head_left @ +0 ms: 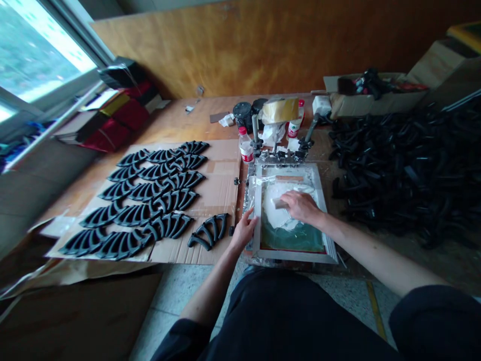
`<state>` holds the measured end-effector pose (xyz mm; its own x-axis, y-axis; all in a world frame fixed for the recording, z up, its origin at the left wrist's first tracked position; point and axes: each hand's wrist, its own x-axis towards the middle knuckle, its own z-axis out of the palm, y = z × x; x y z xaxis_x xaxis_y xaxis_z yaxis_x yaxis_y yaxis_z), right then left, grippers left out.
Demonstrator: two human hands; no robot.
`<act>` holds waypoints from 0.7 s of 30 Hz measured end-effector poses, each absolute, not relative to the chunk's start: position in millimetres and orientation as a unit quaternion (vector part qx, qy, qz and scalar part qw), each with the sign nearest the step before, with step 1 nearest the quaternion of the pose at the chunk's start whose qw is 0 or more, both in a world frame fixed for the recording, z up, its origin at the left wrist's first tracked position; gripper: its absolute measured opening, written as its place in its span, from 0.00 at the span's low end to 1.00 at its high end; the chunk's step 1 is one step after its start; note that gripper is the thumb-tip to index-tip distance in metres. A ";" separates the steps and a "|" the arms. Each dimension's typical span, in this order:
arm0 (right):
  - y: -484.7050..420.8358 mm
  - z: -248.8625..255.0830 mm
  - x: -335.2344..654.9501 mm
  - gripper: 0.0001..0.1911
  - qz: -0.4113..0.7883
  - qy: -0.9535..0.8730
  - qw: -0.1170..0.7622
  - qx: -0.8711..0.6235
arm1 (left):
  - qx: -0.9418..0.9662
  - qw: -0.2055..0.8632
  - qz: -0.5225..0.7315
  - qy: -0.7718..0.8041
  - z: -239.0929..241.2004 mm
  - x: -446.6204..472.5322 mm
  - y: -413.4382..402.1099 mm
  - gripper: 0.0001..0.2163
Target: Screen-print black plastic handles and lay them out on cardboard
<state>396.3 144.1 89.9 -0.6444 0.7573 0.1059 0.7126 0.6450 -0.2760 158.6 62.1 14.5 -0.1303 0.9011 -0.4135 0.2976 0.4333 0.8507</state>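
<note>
A screen printing frame [327,235] with metal edges lies in front of me, its green mesh [293,239] partly covered by white ink [276,213]. My right hand [300,205] is closed around a small pale squeegee [280,203] over the white ink. Beside the frame's left edge is my left hand [243,231], its thumb and fingers apart, with nothing visible in it. The fingertips are close to that edge; whether they touch it I cannot tell. A clamp stand [280,154] joins the frame's far side.
Curved black parts [150,188] lie in rows on cardboard [221,195] at left, with several nearer me [208,231]. A heap of black parts [406,170] covers the right. Behind stand bottles [246,148], a dark tub [242,115] and an open carton [391,103].
</note>
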 end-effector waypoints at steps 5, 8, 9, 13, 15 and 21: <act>128.1 89.6 423.5 0.15 0.161 -0.949 0.086 -0.258 | 0.434 0.516 0.308 0.671 8.4 158.0 63.2 0.27; 131.8 91.4 417.7 0.13 0.158 -0.927 0.116 -0.319 | 0.420 0.534 0.323 0.659 11.7 158.9 63.9 0.27; 129.9 89.0 414.8 0.14 0.146 -0.921 0.135 -0.335 | 0.417 0.539 0.331 0.652 13.3 159.2 63.7 0.28; 108.9 73.0 414.8 0.21 0.144 -0.926 0.155 -0.313 | 0.413 0.541 0.346 0.646 18.1 160.7 62.1 0.28; 104.9 72.0 417.4 0.20 0.169 -0.927 0.139 -0.306 | 0.409 0.537 0.343 0.653 20.8 161.6 61.9 0.27; 165.4 110.7 398.7 0.25 0.148 -0.863 0.205 -0.438 | 0.401 0.568 0.359 0.623 60.7 161.1 63.0 0.36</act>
<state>398.7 165.4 110.7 -0.5327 0.8159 0.2249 0.6947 0.5733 -0.4345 161.1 63.0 60.7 -0.0334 0.9072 -0.4193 0.0932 0.4205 0.9025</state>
